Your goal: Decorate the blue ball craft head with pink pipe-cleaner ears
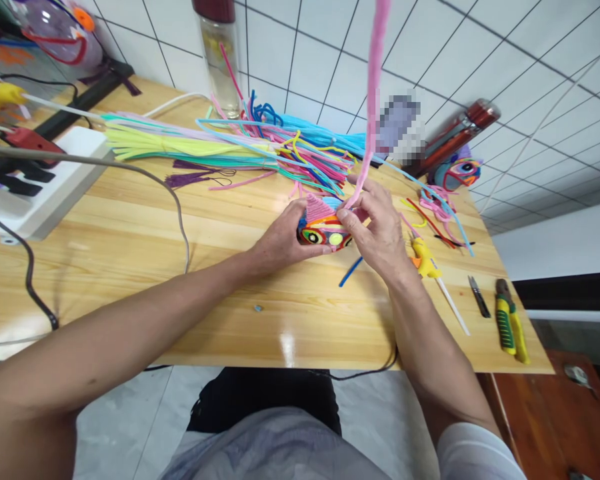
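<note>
My left hand (pixel 280 239) grips a small multicoloured pipe-cleaner figure (pixel 324 230) with round eyes, held just above the wooden table (pixel 180 267). My right hand (pixel 377 230) pinches a long pink pipe cleaner (pixel 373 93) where it meets the figure's pink top. The pink strand rises up out of the top of the view. Both hands have their fingers closed.
A heap of coloured pipe cleaners (pixel 260 150) lies behind the hands. A yellow glue gun (pixel 427 263), small scissors (pixel 479 297) and green-handled pliers (pixel 507 320) lie at the right. A white power strip (pixel 45 187) with cables sits at the left. A loose blue piece (pixel 350 272) lies near my right wrist.
</note>
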The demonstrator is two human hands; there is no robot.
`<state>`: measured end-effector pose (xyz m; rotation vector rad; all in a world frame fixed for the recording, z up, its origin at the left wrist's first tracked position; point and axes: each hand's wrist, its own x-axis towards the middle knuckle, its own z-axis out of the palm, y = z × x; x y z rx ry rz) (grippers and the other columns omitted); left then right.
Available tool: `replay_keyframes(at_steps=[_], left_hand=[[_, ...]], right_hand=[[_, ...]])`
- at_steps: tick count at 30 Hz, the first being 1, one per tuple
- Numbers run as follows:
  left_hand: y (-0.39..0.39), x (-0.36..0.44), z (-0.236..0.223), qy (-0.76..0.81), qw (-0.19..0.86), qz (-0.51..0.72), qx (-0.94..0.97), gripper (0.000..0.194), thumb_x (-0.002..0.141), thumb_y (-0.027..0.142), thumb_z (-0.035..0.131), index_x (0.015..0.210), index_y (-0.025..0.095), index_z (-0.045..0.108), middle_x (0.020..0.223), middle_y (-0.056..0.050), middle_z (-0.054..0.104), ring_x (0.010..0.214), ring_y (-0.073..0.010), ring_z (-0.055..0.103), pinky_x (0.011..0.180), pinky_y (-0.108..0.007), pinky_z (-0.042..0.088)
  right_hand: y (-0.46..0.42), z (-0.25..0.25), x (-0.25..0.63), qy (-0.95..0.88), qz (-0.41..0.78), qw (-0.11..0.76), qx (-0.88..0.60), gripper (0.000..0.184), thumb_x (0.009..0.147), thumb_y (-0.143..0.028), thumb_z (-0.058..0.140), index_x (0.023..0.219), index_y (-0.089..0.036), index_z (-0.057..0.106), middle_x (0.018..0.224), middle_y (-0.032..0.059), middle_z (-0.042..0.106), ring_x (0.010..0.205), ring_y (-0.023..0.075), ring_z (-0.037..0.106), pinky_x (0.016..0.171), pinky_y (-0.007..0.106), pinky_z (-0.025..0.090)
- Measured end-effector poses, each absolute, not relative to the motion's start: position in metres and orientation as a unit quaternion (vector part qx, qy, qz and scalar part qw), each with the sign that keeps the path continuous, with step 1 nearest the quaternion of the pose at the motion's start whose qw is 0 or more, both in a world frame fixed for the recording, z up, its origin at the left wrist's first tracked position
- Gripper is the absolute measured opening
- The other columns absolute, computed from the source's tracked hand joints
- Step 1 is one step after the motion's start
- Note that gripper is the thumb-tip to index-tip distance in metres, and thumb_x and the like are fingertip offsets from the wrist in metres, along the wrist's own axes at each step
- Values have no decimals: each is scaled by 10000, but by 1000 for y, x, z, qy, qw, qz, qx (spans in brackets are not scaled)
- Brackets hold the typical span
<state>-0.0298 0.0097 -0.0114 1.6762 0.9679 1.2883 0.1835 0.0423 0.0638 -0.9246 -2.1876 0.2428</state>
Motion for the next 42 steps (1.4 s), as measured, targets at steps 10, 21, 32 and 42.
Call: replay_keyframes(at_steps=[10, 21, 32, 42], left_hand=[[8, -30, -11, 389, 387, 510, 663, 747, 766, 430, 964, 1378, 203, 602, 1345, -146, 702, 1298, -347, 668, 1114, -499, 562], [11, -29, -13, 380, 401, 504, 664, 816, 755, 413, 970, 1447, 209, 588, 1394, -148, 680, 1291, -322, 669, 1120, -474, 560], [10, -29, -12, 384, 391, 506, 665, 743, 768, 422, 957, 1387, 211, 603, 1335, -133, 700, 1214, -307, 691, 1056, -467, 583], [13, -30, -22, 367, 356, 529, 677, 883, 761, 545, 965, 1482, 237, 558, 1439, -156, 654, 1336, -339, 655, 1148, -510, 552]], right_hand=[[39, 69, 183, -842, 123, 370, -372, 116, 1021, -341, 703, 934, -267, 723, 1356, 100, 764, 1284, 342, 699, 1098, 586, 581], [39, 70, 183, -837, 152, 374, -370, 148, 1011, -349, 724, 892, -261, 739, 1488, 88, 709, 1351, 349, 668, 1049, 595, 616], [42, 65, 184, -844, 132, 364, -371, 92, 1026, -347, 685, 996, -270, 725, 1507, 107, 678, 1332, 340, 673, 1071, 595, 620], [43, 66, 185, -846, 132, 349, -382, 133, 1030, -352, 679, 928, -270, 698, 1519, 94, 677, 1342, 343, 654, 1070, 577, 596]])
